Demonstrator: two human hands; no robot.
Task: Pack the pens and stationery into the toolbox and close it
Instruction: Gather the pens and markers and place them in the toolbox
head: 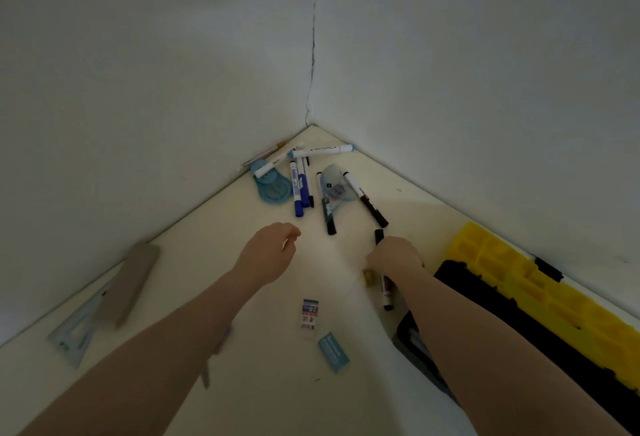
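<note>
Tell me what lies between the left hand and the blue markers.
Nothing: in the head view only bare tabletop separates the left hand from the blue markers.

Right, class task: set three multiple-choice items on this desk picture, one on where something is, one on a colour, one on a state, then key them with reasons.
1. Where is the toolbox?
A. right side of the table
B. left side
C. in the far corner

2. What colour is its compartment tray?
A. red
B. yellow
C. green

3. What is the right hand doing?
A. lying flat and empty
B. gripping markers
C. resting on the wall

Key: 1 A, it sits beside the right forearm. 2 B, the tray is plainly yellow. 3 B, marker ends stick out of the fist at both sides.
</note>
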